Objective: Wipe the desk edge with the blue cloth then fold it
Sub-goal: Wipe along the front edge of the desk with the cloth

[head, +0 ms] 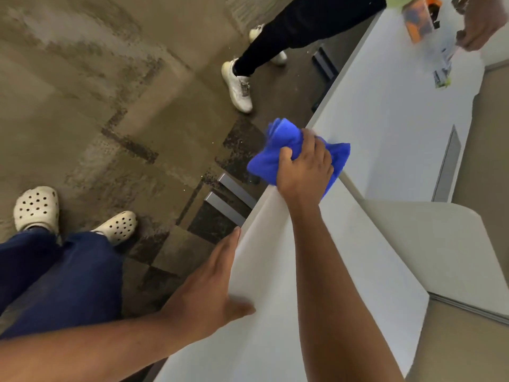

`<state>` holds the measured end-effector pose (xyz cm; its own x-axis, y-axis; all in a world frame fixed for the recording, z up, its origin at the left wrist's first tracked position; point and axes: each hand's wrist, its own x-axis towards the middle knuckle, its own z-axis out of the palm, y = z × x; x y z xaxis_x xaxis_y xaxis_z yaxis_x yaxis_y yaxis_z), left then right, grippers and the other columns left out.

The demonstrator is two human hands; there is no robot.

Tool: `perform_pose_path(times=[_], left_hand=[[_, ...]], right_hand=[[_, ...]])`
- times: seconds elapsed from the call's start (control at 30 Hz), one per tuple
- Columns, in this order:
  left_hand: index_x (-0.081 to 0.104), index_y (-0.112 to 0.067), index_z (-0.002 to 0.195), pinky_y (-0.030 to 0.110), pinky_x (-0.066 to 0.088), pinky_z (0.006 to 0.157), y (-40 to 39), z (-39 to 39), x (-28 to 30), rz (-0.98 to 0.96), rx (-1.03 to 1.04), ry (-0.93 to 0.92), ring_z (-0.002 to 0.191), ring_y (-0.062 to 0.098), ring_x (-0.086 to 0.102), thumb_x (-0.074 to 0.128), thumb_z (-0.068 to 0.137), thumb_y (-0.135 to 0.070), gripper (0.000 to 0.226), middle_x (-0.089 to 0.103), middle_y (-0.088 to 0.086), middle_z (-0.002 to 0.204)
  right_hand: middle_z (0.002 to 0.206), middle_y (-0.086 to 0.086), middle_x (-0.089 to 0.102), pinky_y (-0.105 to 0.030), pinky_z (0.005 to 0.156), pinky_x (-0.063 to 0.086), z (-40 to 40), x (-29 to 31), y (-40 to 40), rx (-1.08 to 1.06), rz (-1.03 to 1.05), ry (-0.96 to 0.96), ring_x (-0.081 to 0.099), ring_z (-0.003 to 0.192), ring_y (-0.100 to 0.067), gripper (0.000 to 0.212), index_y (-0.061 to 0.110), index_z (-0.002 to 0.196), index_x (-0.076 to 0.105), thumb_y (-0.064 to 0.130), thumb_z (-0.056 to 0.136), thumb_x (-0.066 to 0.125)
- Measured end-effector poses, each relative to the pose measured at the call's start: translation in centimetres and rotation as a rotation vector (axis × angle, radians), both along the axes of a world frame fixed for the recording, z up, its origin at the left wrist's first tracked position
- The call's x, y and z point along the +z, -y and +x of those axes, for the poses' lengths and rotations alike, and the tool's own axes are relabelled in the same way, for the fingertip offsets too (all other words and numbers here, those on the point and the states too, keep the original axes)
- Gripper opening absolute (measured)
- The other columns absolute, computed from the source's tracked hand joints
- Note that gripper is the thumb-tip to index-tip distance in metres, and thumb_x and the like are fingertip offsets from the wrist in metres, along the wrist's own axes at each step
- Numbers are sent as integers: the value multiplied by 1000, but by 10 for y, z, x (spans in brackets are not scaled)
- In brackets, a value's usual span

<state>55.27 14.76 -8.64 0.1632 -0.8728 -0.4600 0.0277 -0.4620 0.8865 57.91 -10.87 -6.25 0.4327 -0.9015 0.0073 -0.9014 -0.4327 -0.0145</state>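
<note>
My right hand [304,168] grips a bunched blue cloth [278,144] and presses it over the left edge of the white desk [385,117], where two desk sections meet. Part of the cloth hangs off the edge, part lies on the top. My left hand [212,277] rests flat along the desk's near edge, fingers stretched out and thumb on the white top, holding nothing.
Another person stands at the far end, with black trousers, white sneakers [238,85] and a hand [480,26] over blurred items and an orange box [418,19] on the desk. Grey desk legs [234,194] sit under the edge. My own feet in white clogs [37,206] are at left on brown carpet.
</note>
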Motion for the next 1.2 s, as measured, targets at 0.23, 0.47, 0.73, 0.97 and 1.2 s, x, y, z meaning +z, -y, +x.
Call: perform_pose_path(times=[0.23,0.47,0.73,0.97,1.2], left_hand=[[-40,-63,136,18,13,115,5,1,1,-4,12,2,155,5,12,80,74,-65,135,-15,-34,163],[-38,-63,137,22,15,119,0,-2,-8,-42,3,12,144,-8,7,79,74,-65,133,-26,-49,145],[-34,-63,142,28,15,116,5,-17,-6,-43,-48,-46,137,-5,13,81,74,-62,133,-33,-64,127],[-32,-57,146,26,18,117,2,-8,-7,-55,40,19,153,12,20,83,74,-60,135,-16,-40,159],[-38,-60,140,23,11,111,2,-8,-9,-31,18,58,157,14,12,79,76,-63,134,-24,-33,159]], right_hand=[[175,1,9,-54,130,7,-31,6,-38,-22,178,44,3,162,-24,62,25,166,11,43,110,33],[169,-2,26,-58,119,27,4,6,-5,108,64,-262,24,153,-35,52,23,148,50,34,97,47],[128,-10,65,-55,100,36,18,11,34,-69,16,-415,56,117,-39,43,15,123,66,37,98,39],[168,1,33,-48,128,19,-23,19,-26,-33,171,226,24,158,-23,49,21,159,37,30,111,38],[165,-15,19,-61,110,39,-3,13,-55,-87,46,-240,29,144,-45,62,40,158,28,53,101,45]])
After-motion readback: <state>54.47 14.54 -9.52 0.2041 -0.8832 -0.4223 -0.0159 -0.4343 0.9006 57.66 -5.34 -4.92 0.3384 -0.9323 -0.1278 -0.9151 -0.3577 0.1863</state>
